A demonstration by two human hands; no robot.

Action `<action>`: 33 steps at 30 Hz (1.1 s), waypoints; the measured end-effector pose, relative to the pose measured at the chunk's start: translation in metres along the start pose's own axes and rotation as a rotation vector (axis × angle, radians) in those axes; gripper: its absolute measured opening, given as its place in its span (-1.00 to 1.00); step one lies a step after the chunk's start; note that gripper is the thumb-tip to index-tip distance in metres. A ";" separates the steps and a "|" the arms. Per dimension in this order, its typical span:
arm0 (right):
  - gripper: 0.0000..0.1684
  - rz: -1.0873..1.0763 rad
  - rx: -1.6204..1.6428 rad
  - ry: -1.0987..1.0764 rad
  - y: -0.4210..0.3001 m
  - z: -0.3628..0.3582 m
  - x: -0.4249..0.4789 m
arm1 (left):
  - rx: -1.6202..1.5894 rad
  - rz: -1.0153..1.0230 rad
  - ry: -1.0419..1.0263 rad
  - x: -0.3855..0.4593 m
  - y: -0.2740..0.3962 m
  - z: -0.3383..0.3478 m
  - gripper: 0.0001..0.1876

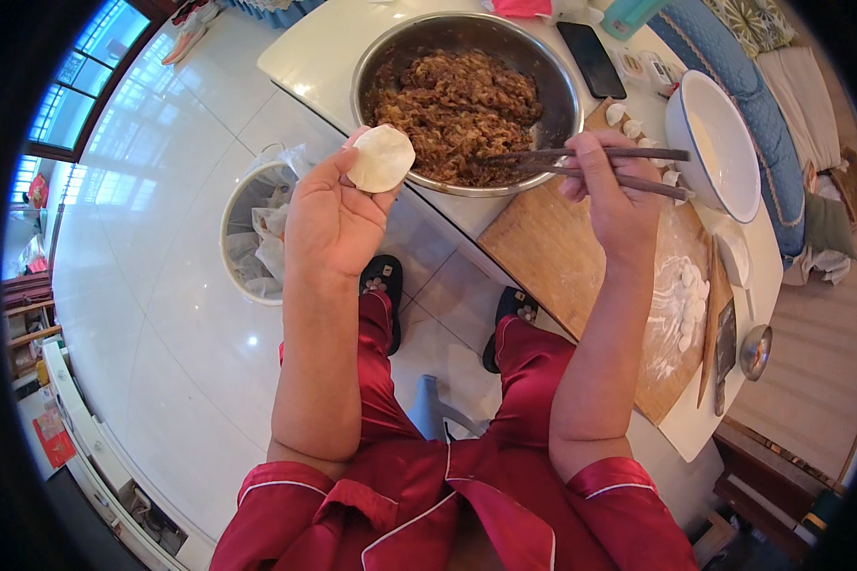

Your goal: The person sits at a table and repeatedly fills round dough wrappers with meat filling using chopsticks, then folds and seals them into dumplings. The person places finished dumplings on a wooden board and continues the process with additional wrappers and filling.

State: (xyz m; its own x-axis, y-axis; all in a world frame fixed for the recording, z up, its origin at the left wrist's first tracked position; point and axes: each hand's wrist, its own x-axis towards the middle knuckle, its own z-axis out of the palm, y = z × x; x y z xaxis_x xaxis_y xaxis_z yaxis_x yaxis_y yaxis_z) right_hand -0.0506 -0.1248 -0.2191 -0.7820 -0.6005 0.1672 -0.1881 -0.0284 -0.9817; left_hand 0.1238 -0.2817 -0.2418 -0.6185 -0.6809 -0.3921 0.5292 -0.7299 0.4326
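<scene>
A round, pale dough wrapper [381,159] rests on the raised fingers of my left hand [339,207], just left of the steel bowl's near rim. My right hand [612,187] grips a pair of dark chopsticks [632,153], whose tips reach into the brown minced filling [464,107]. The filling lies in a large stainless steel bowl [570,78] on the table. Under my right forearm is a floured wooden board [543,250] with several small dough pieces [688,303] on it. Several shaped dumplings [632,128] sit along the board's far end, partly hidden by my right hand and the chopsticks.
A white enamel basin [714,146] and a black phone [591,59] are at the right and far right. Beyond the board lie a cleaver [725,350] and a small metal bowl [755,352]. A lined waste bin [257,232] stands on the floor left of the table.
</scene>
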 end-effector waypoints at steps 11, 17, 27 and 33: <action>-0.80 -0.022 0.229 0.095 0.000 -0.010 0.005 | 0.008 -0.007 0.006 -0.001 -0.001 0.001 -0.64; -0.79 0.036 0.385 0.131 -0.001 -0.010 0.007 | 0.012 -0.014 0.011 -0.001 -0.002 0.003 -0.62; -0.80 0.118 0.040 0.100 0.005 -0.003 0.005 | -0.001 -0.014 0.008 -0.001 -0.001 0.003 -0.62; -0.79 0.136 0.071 0.120 0.009 0.004 0.003 | 0.016 0.008 0.017 -0.004 -0.001 0.004 -0.62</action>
State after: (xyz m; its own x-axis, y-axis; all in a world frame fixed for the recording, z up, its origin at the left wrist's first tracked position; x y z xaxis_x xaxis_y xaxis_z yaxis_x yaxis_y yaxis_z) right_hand -0.0520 -0.1300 -0.2282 -0.8634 -0.5031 0.0379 -0.0367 -0.0122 -0.9993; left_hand 0.1232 -0.2786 -0.2372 -0.6043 -0.6880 -0.4018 0.5247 -0.7232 0.4491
